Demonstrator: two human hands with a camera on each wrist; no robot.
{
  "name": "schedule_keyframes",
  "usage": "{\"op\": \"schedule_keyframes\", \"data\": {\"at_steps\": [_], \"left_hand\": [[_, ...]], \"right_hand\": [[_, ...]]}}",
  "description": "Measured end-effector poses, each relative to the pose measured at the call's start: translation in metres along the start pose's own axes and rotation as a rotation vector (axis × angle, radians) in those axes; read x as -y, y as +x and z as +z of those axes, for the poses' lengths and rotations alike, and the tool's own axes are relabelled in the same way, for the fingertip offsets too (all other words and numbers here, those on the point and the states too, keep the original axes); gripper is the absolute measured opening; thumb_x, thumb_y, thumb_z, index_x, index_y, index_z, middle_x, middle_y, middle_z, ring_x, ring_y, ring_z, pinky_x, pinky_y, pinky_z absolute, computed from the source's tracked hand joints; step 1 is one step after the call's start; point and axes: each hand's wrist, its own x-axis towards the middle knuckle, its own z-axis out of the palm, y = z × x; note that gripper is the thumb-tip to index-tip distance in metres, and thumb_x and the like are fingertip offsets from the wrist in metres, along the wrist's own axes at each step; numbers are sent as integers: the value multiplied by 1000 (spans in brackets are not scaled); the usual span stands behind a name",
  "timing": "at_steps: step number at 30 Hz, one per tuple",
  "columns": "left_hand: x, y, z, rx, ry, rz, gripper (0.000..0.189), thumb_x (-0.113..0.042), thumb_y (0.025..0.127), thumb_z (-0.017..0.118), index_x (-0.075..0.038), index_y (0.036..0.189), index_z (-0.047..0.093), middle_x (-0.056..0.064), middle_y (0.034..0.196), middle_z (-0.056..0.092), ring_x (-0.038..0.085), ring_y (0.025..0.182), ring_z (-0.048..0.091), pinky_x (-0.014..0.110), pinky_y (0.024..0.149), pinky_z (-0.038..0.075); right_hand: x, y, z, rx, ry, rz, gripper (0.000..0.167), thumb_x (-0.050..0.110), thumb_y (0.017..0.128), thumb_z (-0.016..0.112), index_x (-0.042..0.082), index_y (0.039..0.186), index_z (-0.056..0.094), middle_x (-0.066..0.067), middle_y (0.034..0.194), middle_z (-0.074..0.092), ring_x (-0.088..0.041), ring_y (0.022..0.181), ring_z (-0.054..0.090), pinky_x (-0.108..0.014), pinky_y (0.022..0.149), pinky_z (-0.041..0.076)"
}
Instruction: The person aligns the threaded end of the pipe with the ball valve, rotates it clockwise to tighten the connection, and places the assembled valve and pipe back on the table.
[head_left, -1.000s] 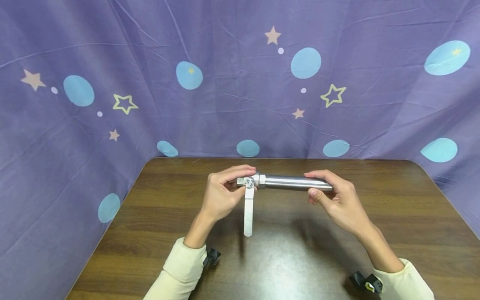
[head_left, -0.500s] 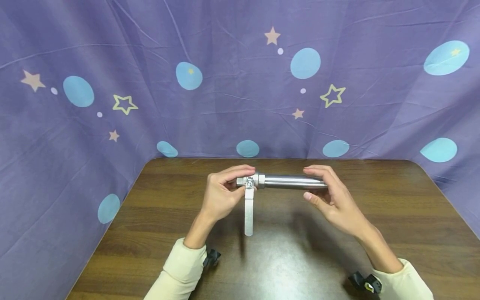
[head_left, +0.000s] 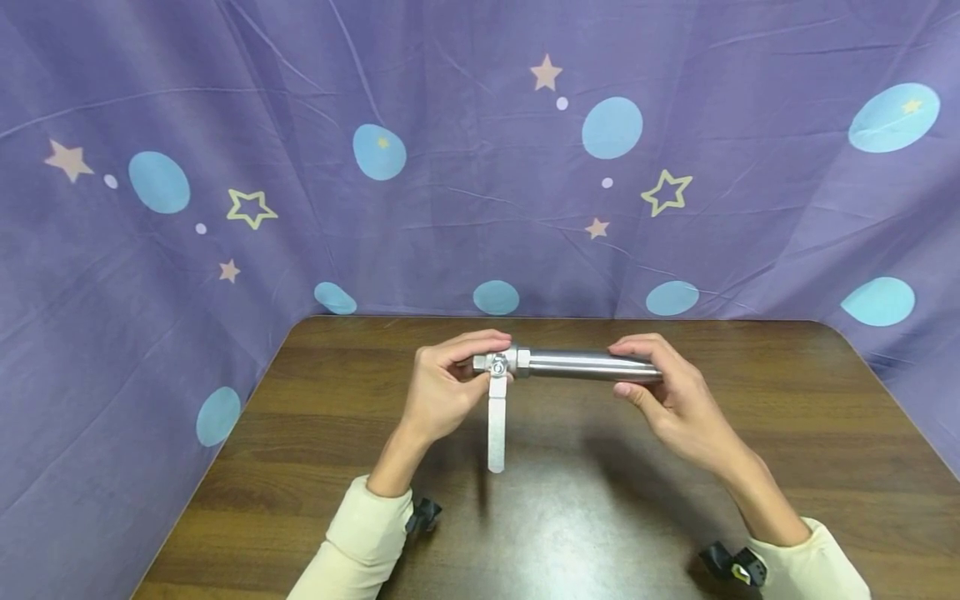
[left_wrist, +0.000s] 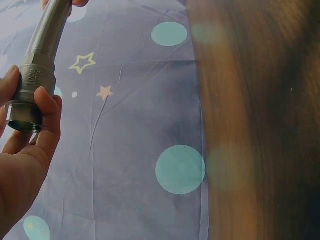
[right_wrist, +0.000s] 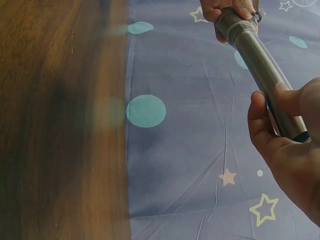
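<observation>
A steel ball valve (head_left: pixel 513 360) is joined to a smooth metal pipe (head_left: pixel 573 364), and both are held level above the table. My left hand (head_left: pixel 444 390) grips the valve body, fingers over its top and thumb below. The valve's flat lever (head_left: pixel 497 429) points toward me. Around the pipe's far right end, my right hand (head_left: pixel 684 404) has its thumb on one side and its fingers on the other. In the left wrist view the valve's hollow end (left_wrist: pixel 24 122) faces the camera. The right wrist view shows the thumb pressed along the pipe (right_wrist: pixel 262 65).
Below the hands lies a brown wooden table (head_left: pixel 300 500). A purple curtain (head_left: pixel 465 225) with stars and dots rises behind its back edge and at the sides. Black wrist-worn devices sit at both pale sleeves (head_left: pixel 367 525).
Half a second ago my right thumb and fingers were spread off the pipe; now they have closed round its end again. The left hand, valve and lever have barely moved.
</observation>
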Motion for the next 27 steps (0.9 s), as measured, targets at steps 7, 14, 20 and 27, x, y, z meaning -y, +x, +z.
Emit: {"op": "schedule_keyframes", "data": {"at_steps": [7, 14, 20, 27], "left_hand": [[1, 0, 0, 5, -8, 11, 35, 21, 78, 68, 14, 112, 76, 30, 121, 76, 8, 114, 74, 30, 85, 68], [2, 0, 0, 4, -9, 12, 36, 21, 79, 67, 13, 112, 77, 30, 121, 76, 11, 115, 74, 27, 85, 68], [1, 0, 0, 2, -11, 14, 35, 21, 79, 67, 14, 112, 76, 30, 120, 76, 14, 115, 75, 30, 86, 68], [1, 0, 1, 3, -36, 22, 33, 22, 79, 70, 16, 111, 76, 33, 120, 75, 21, 113, 76, 34, 86, 69]], "right_hand": [[-1, 0, 1, -39, 49, -1, 52, -27, 77, 76, -4, 124, 70, -8, 122, 72, -1, 105, 68, -12, 75, 61], [-1, 0, 1, -51, 84, 16, 53, -29, 76, 76, -4, 122, 72, -1, 119, 73, -1, 95, 70, -14, 68, 62], [-1, 0, 1, -52, 69, 23, 51, -25, 77, 78, -2, 122, 72, 0, 109, 74, -2, 79, 68, -15, 59, 58], [-2, -2, -1, -38, 77, 41, 48, -22, 82, 75, -3, 125, 71, -9, 89, 75, -4, 73, 70, -18, 59, 61]]}}
